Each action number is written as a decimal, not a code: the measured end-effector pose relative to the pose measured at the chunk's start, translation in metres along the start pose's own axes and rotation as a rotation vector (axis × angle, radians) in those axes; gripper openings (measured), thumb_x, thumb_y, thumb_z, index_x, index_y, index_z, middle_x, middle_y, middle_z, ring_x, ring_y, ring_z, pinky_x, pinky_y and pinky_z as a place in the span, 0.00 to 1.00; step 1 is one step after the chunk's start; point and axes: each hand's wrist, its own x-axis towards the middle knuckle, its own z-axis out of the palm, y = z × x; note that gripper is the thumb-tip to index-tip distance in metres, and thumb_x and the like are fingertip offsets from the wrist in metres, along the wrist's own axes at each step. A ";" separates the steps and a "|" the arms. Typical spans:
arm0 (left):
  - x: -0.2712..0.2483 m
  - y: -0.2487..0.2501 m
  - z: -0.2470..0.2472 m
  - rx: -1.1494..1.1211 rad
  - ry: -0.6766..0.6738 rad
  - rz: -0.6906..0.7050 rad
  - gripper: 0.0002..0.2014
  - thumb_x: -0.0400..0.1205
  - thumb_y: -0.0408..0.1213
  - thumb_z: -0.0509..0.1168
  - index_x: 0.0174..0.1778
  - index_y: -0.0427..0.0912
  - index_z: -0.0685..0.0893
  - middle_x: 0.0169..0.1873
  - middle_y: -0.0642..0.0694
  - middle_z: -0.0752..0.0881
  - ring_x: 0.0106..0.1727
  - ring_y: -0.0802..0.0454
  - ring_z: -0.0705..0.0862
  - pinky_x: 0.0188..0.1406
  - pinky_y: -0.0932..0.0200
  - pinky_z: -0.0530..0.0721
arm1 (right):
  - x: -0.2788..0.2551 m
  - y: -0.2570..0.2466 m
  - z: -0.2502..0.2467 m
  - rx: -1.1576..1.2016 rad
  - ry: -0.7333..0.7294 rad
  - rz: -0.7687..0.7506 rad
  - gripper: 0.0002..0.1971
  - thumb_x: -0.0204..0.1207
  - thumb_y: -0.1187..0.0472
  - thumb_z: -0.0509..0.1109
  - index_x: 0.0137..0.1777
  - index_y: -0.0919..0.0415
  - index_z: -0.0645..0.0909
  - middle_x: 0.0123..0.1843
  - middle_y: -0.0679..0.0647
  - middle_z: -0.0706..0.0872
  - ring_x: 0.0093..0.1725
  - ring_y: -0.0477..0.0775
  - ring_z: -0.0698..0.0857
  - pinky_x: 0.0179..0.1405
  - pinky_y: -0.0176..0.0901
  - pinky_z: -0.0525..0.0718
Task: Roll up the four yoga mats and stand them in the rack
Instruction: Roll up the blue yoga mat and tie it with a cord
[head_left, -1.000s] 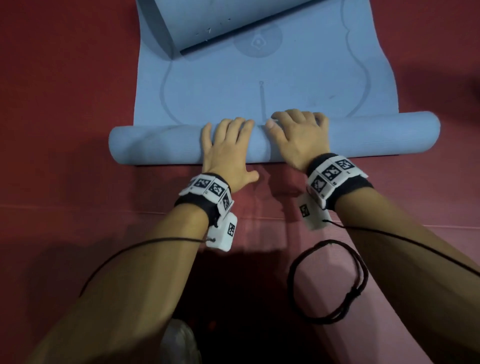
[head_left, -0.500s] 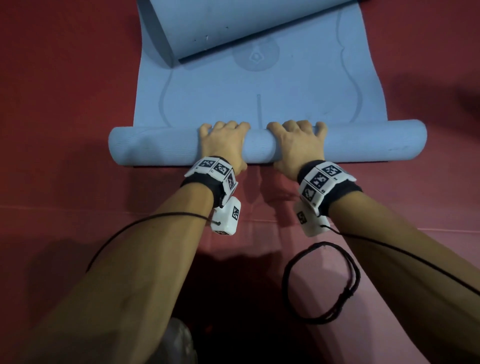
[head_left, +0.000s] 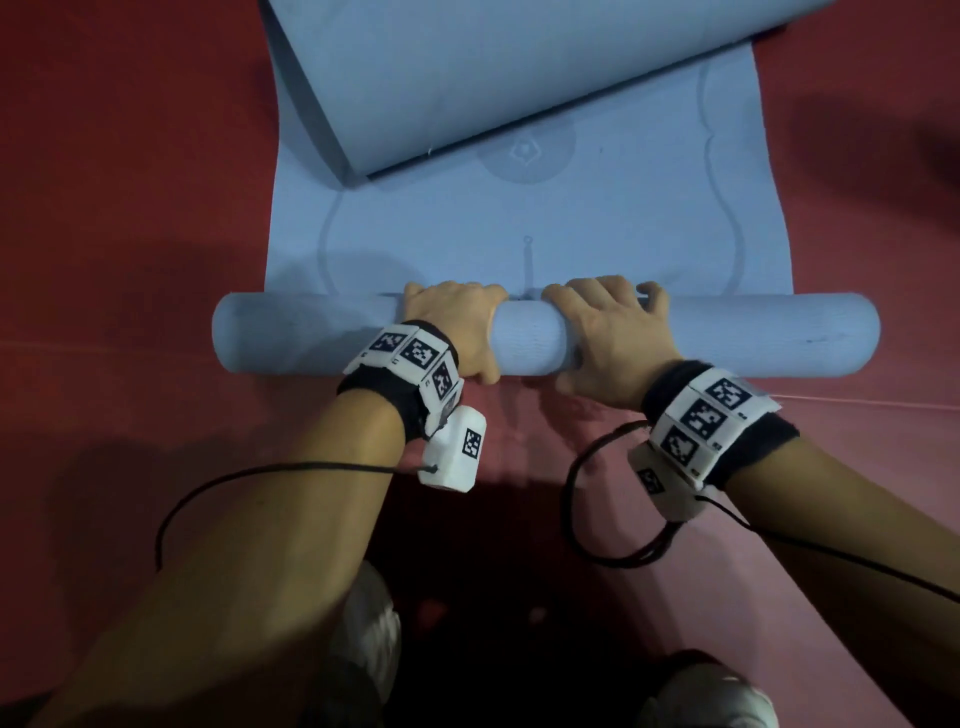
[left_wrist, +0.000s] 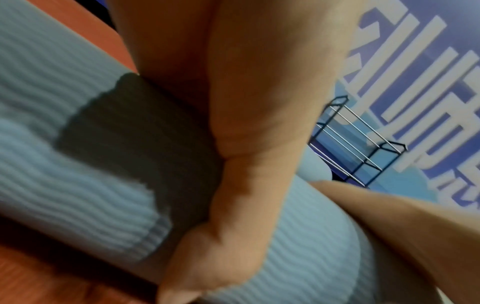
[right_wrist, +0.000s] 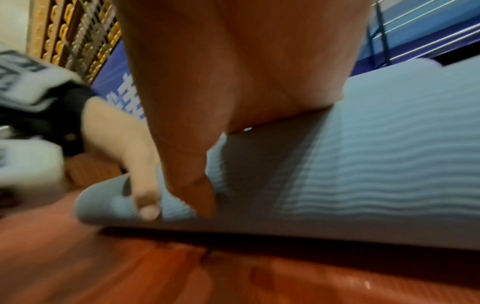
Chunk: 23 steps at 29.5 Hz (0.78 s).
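Red floor (head_left: 130, 182), blue mat (head_left: 519, 234) flat on it, near end rolled into a tube across my view. I see left hand (head_left: 457, 322) and right hand (head_left: 608, 332) side by side mid-roll, fingers curled over, thumbs under, both gripping it. Wire rack (left_wrist: 363, 144) by the far wall

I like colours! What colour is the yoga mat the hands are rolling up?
The soft foam yoga mat is light blue, clearest in the head view.
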 end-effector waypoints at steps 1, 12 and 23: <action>0.001 -0.001 -0.002 -0.006 -0.029 0.003 0.34 0.59 0.48 0.80 0.62 0.56 0.78 0.48 0.54 0.84 0.55 0.45 0.83 0.48 0.49 0.65 | -0.007 -0.003 0.003 0.018 0.046 -0.010 0.46 0.58 0.34 0.67 0.79 0.49 0.68 0.73 0.50 0.76 0.75 0.61 0.70 0.74 0.73 0.57; -0.007 -0.001 0.013 -0.184 0.199 -0.036 0.35 0.77 0.63 0.39 0.74 0.55 0.77 0.71 0.53 0.81 0.73 0.50 0.75 0.72 0.47 0.61 | 0.007 -0.018 0.023 -0.010 0.319 0.090 0.26 0.87 0.41 0.43 0.64 0.53 0.79 0.58 0.52 0.85 0.62 0.63 0.80 0.70 0.68 0.65; 0.033 0.011 -0.001 -0.011 0.396 -0.250 0.27 0.88 0.49 0.45 0.47 0.43 0.89 0.47 0.42 0.91 0.52 0.38 0.85 0.59 0.43 0.70 | 0.040 -0.011 0.019 0.023 0.459 0.184 0.24 0.87 0.47 0.45 0.60 0.55 0.82 0.59 0.52 0.85 0.66 0.60 0.79 0.73 0.66 0.62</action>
